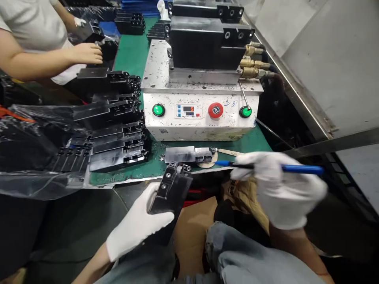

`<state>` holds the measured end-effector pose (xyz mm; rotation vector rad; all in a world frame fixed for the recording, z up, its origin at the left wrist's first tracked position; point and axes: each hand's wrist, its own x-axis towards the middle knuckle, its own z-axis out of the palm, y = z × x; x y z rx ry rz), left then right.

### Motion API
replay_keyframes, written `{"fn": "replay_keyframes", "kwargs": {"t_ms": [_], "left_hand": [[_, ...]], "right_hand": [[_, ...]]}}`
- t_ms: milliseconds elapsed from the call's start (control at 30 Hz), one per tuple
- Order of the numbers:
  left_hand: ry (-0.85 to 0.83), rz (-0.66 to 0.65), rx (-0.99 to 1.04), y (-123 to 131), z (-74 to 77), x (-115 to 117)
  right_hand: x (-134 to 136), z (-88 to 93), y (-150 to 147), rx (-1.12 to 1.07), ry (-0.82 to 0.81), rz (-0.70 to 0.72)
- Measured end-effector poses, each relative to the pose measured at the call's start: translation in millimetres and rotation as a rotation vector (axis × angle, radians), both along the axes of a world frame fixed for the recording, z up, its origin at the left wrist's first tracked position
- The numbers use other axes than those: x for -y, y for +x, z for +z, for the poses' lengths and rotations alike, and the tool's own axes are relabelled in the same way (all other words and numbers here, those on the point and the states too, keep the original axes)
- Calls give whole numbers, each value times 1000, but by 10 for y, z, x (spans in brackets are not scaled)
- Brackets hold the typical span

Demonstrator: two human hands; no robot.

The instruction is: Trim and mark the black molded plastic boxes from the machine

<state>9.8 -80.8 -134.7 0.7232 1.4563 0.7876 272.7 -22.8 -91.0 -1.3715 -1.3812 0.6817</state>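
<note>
Near a perhaps part-filled bag (35, 177), left hand (137, 225) grips part (171, 190), right hand (282, 195) blue tool (302, 169).

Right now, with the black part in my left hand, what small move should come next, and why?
Probably bring the tip of the blue tool to the black part. The left hand holds the part up, and the right hand points the tool toward it, not yet touching.

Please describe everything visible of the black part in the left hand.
The black part is a flat oblong piece, apparently glossy plastic, with round holes and lugs at its far end. It tilts, far end near the green mat. The gloved left hand grips its near end. The right hand's blue tool is apart from it.
</note>
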Motion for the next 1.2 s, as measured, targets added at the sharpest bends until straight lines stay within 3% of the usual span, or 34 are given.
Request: {"fn": "replay_keyframes", "kwargs": {"t_ms": [100, 267, 367, 533, 867, 1033, 1100, 1200], "left_hand": [[24, -203, -85, -52, -83, 30], [-62, -348, -89, -99, -43, 41], [-71, -367, -100, -107, -16, 39], [-95, -372, -97, -89, -25, 20], [-97, -403, -32, -30, -6, 18], [-95, -406, -17, -19, 14, 9], [-99, -411, -41, -12, 16, 4], [-115, -418, -77, -3, 24, -6]], "right_hand": [[45, -89, -267, -154, -83, 84], [-72, -230, -348, -153, -159, 207], [-87, -257, -331, -107, -163, 240], [-136, -282, -263, 16, -10, 124], [-223, -296, -484, -122, -4, 362], [-280, -332, -450, 108, 142, 272], [-260, -311, -431, 107, 168, 251], [-198, -270, -440, 41, 159, 331]]}}
